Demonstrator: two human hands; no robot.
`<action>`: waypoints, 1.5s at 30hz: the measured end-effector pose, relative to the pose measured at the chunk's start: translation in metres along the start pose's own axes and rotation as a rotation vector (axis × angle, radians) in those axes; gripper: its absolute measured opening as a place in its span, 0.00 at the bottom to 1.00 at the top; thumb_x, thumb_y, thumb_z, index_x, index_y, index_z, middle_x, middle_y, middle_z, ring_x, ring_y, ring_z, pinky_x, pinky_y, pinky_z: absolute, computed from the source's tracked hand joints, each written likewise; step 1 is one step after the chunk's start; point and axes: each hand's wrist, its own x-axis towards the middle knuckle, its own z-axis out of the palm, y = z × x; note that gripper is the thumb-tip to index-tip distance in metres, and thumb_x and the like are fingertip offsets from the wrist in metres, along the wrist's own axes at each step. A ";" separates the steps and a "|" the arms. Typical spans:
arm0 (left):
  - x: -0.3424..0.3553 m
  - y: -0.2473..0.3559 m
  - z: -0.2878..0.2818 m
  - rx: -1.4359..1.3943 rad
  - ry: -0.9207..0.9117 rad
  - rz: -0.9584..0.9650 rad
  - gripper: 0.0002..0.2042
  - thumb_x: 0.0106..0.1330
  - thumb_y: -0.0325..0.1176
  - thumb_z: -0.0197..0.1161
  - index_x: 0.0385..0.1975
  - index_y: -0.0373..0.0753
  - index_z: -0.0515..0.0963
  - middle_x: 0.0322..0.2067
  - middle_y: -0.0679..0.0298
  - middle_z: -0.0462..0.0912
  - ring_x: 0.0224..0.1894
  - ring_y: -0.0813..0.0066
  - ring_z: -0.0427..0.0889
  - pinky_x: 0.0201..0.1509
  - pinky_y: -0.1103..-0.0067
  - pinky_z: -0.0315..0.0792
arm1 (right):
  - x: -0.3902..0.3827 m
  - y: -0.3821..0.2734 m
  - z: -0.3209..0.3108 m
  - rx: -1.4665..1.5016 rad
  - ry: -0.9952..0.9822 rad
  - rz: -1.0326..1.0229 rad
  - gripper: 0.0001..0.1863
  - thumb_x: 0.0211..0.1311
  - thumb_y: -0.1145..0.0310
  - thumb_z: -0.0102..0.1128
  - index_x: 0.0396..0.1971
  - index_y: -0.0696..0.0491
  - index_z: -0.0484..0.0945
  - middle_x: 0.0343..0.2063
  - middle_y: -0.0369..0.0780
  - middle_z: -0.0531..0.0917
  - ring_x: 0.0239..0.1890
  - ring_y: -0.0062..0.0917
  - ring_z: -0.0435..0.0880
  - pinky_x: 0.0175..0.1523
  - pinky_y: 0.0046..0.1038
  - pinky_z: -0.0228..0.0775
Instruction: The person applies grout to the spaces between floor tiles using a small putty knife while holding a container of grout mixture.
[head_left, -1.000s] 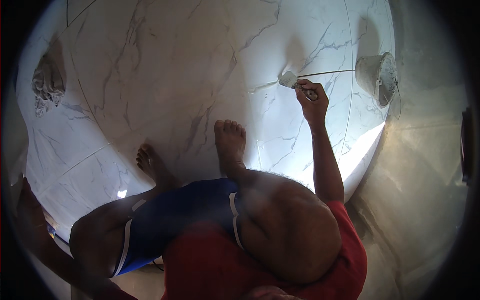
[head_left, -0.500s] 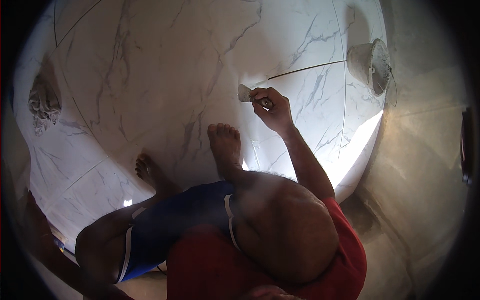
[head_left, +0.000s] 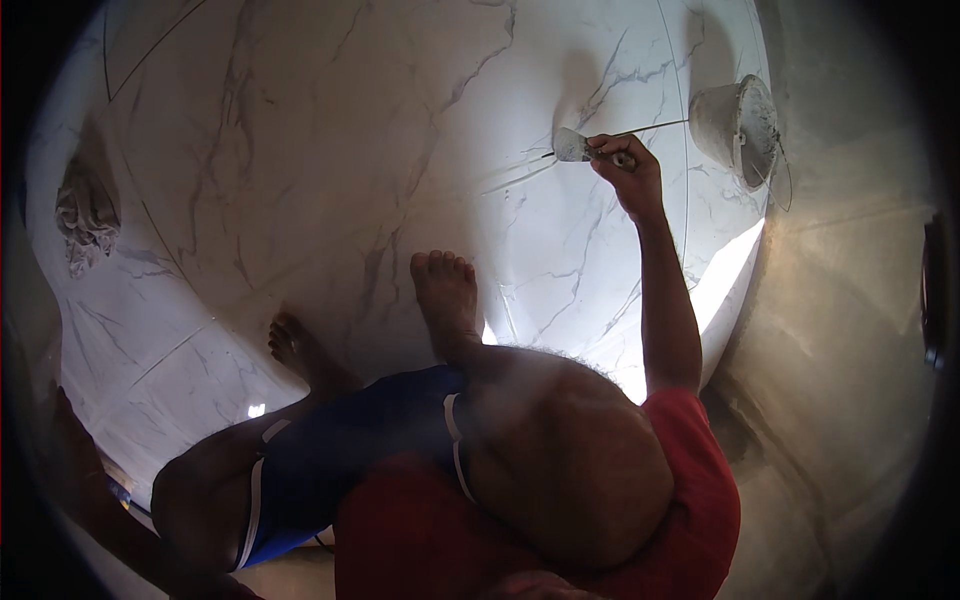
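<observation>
My right hand [head_left: 636,172] is closed round the handle of a putty knife [head_left: 572,146]. The knife's pale, smeared blade touches or hovers just over a joint [head_left: 660,127] between white marble-patterned floor tiles [head_left: 340,130]. To the left of the blade the joint is pale; to its right it shows as a dark line. My left hand [head_left: 75,440] is at the dim far-left rim of the view, beside my bent knee, and its fingers are too dark to make out.
A mortar-stained bucket [head_left: 715,120] lies tipped at the right edge of the tiles. A crumpled grey cloth or bag [head_left: 88,215] sits at the left. My bare feet [head_left: 447,295] rest on the tiles. A grey bare surface [head_left: 850,330] runs along the right.
My right hand and the putty knife have moved right and farther away along the joint. A pale streak now shows behind the blade. My left arm has hardly moved.
</observation>
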 end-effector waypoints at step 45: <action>-0.009 0.036 -0.081 2.428 0.264 0.409 0.25 0.70 0.49 0.60 0.60 0.39 0.77 0.58 0.52 0.81 0.58 0.53 0.80 0.64 0.65 0.73 | -0.029 0.039 0.019 0.128 0.453 -0.150 0.14 0.57 0.84 0.69 0.39 0.57 0.73 0.47 0.43 0.85 0.43 0.18 0.83 0.49 0.21 0.78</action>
